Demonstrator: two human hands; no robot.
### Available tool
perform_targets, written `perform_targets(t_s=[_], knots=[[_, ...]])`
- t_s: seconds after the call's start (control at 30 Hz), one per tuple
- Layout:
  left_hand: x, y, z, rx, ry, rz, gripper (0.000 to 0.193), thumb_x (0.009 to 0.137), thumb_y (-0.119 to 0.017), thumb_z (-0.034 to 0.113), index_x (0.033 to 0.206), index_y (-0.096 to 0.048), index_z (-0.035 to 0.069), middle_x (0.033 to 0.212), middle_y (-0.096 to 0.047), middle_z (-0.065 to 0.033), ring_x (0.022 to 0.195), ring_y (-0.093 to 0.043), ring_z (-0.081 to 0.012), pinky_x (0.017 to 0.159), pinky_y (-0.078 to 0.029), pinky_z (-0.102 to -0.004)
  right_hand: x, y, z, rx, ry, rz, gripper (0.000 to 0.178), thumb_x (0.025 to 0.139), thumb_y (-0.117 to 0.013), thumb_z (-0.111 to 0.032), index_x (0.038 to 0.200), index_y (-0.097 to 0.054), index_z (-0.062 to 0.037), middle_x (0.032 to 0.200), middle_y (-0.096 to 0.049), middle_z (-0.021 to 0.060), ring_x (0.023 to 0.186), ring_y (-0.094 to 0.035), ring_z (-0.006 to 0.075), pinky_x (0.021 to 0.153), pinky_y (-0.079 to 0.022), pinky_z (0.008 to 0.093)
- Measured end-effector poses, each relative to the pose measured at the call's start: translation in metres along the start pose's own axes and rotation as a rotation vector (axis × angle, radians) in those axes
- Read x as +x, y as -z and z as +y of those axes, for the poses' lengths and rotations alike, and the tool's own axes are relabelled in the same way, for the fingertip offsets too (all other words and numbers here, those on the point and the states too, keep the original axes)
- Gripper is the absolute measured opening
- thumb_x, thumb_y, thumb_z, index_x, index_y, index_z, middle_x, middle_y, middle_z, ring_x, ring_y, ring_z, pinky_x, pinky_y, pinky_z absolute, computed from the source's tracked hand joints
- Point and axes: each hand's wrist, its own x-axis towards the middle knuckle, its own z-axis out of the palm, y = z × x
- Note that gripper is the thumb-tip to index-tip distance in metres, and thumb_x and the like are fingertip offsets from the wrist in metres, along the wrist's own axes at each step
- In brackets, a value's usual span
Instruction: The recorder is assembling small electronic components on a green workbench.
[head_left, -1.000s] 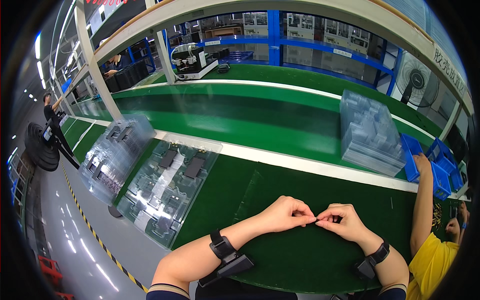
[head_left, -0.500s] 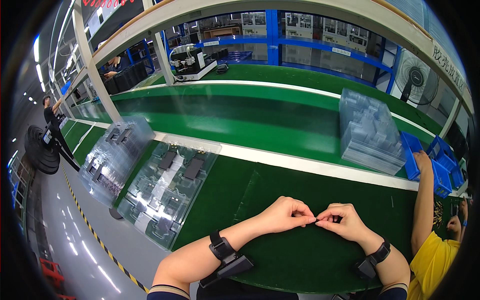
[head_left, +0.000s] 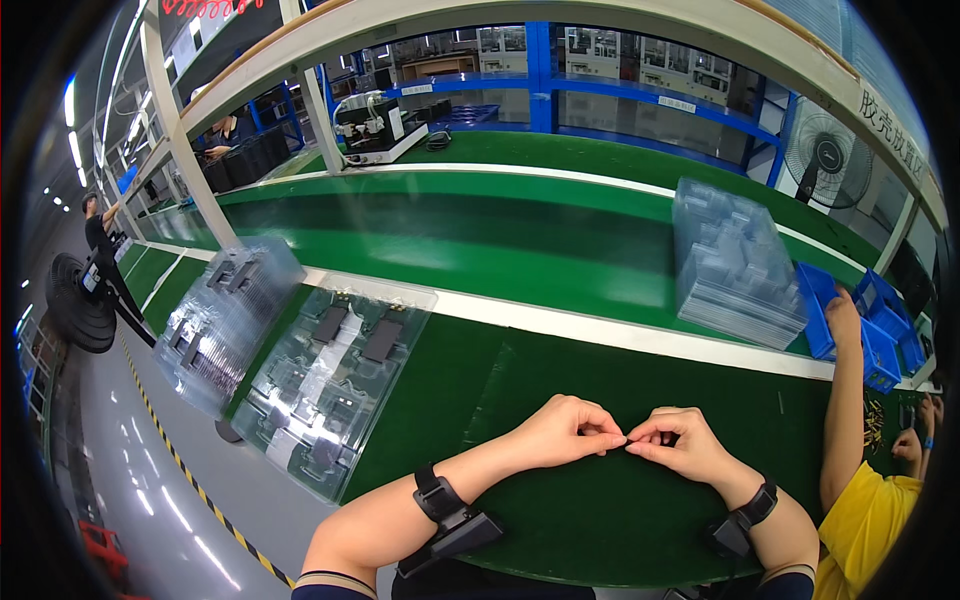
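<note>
My left hand (head_left: 575, 432) and right hand (head_left: 688, 444) nearly meet at the fingertips, both pinched on a tiny dark piece (head_left: 627, 442), a hold that likely steadies something so small. The clear tray (head_left: 377, 408) sits to my left, presumably within easy reach, along the edge of the desk (head_left: 570, 530), with bare green surface around my wrists for moving.
</note>
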Motion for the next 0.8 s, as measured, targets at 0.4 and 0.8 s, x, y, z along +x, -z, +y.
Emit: perform_targets(t_s=[0.4, 0.8], knots=[[-0.006, 0.003, -0.001, 0.024, -0.011, 0.03, 0.014, 0.079, -0.066, 0.015, 0.083, -0.066, 0.002, 0.067, -0.061, -0.0035, 0.063, -0.058, -0.0074, 0.057, -0.045, -0.0203, 0.004, -0.004, 0.011, 0.013, 0.145, -0.057, 0.015, 0.075, -0.069, -0.018, 0.085, -0.066, -0.0072, 0.068, -0.059, 0.0032, 0.057, -0.054, 0.0111, 0.053, -0.044, 0.0242], [0.004, -0.005, 0.005, -0.043, 0.117, 0.032, 0.008, 0.073, -0.071, 0.007, 0.075, -0.067, 0.001, 0.071, -0.061, -0.0014, 0.061, -0.052, -0.0033, 0.053, -0.04, -0.0167, -0.004, 0.001, 0.02, 0.071, 0.155, -0.057, 0.014, 0.075, -0.068, -0.017, 0.084, -0.067, -0.0066, 0.068, -0.059, 0.0032, 0.057, -0.051, 0.0139, 0.051, -0.041, 0.0268]])
